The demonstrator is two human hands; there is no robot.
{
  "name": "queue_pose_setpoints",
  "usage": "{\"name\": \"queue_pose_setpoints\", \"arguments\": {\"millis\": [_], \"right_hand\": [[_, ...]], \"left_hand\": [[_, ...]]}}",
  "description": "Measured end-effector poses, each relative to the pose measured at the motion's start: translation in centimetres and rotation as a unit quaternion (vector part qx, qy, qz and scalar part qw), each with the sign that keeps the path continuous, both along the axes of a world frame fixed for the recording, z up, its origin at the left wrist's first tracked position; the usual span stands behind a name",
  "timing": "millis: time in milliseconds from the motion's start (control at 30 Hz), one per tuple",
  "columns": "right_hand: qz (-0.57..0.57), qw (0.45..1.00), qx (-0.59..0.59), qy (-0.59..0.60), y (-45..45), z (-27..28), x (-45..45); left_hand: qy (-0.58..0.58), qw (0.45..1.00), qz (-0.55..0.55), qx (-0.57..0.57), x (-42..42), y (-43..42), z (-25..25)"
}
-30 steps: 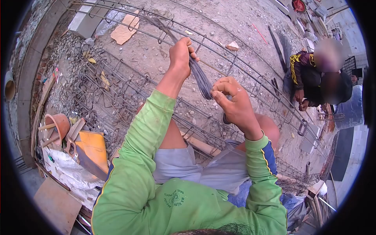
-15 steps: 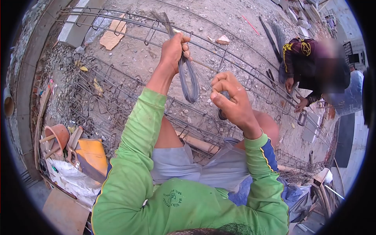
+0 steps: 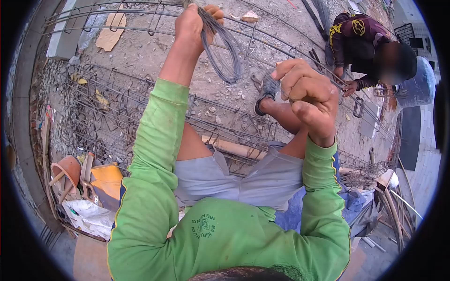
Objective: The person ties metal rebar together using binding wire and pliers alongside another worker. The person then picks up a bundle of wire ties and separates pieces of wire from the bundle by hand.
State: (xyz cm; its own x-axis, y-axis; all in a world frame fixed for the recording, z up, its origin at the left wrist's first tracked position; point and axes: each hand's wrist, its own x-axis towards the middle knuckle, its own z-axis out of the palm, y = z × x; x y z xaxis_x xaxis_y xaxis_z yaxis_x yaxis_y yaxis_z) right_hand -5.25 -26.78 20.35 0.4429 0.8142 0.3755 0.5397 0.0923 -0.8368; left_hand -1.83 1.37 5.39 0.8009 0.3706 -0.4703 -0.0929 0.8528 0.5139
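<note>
My left hand (image 3: 196,27) is closed around a bundle of thin grey tie wire (image 3: 229,63), bent into a loop that hangs down to the right of the fist. The bundle is in front of a long rebar cage (image 3: 154,24) lying over the ground. My right hand (image 3: 310,96) is raised to the right of the wire loop, apart from it, with curled fingers and a bent thumb. Faint thin lines show between the loop and this hand. What the right fingers hold, if anything, is too fine to make out.
A co-worker (image 3: 361,51) crouches at the right, hands at the cage's far end. More rebar cages (image 3: 112,100) lie before my legs. At lower left are an orange bucket (image 3: 67,169), a handsaw (image 3: 87,180) and a yellow container (image 3: 106,178). Rubble covers the ground.
My left hand has moved up and left with the wire bundle, whose loop has swung out wider. My right hand has shifted right, away from the bundle, its fingers less tightly folded. The view has tilted.
</note>
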Motion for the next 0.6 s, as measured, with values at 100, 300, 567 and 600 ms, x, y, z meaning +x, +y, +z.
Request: {"name": "queue_pose_setpoints", "arguments": {"millis": [100, 300, 567, 600], "right_hand": [[-0.004, 0.999, 0.025, 0.040, -0.2, -0.2, -0.9], [0.039, 0.980, 0.115, 0.158, -3.4, 2.4, -1.5], [-0.046, 0.887, 0.372, 0.269, -13.1, 4.5, 2.3], [-0.068, 0.877, 0.371, 0.298, -12.9, 3.4, 3.5]], "left_hand": [[0.014, 0.999, 0.030, 0.026, 0.1, 2.2, -1.0], [0.002, 0.992, 0.123, 0.011, -0.4, 6.3, -2.1], [0.153, 0.953, 0.216, 0.145, -2.5, 10.0, -3.6], [0.168, 0.934, 0.220, 0.224, -2.9, 8.8, -2.8]]}}
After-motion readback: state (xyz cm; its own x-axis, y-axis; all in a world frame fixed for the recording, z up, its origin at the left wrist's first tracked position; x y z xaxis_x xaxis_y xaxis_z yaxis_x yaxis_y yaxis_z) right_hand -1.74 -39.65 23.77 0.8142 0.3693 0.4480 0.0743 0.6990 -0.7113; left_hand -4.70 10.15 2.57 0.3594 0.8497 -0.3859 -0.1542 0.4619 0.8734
